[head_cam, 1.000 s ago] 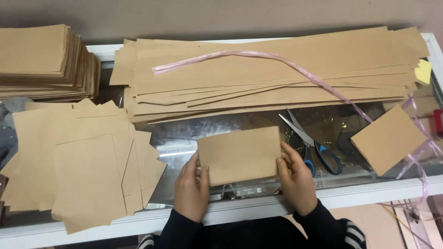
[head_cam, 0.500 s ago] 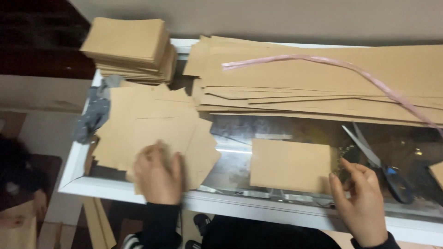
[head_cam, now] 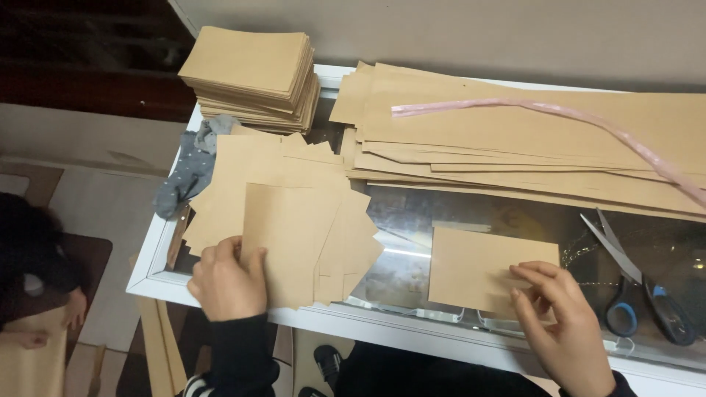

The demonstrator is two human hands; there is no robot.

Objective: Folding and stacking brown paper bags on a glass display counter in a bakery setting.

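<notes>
From the head camera, the left hand (head_cam: 226, 283) sits at the lower left of the frame, its fingers (head_cam: 254, 259) curled over the near edge of the top sheet (head_cam: 290, 246) of a fanned pile of brown paper sheets (head_cam: 294, 213), thumb side hidden, so it appears to pinch that sheet. The right hand (head_cam: 562, 327) is at the lower right, its fingers (head_cam: 533, 273) bent and pressing on the near right corner of a single brown paper rectangle (head_cam: 482, 268) that lies flat on the glass tabletop (head_cam: 412, 220); whether the thumb grips under it I cannot tell. The two hands are well apart.

Just right of that hand lie blue-handled scissors (head_cam: 636, 283), blades pointing toward the upper left. Across the upper right lies a stack of long brown strips (head_cam: 515, 140) with a pink plastic band (head_cam: 559, 114) draped over it. At the upper left stands a neat stack of cut sheets (head_cam: 254, 73) (squared at the corner), with a grey cloth (head_cam: 187, 173) beside the fanned pile.
</notes>
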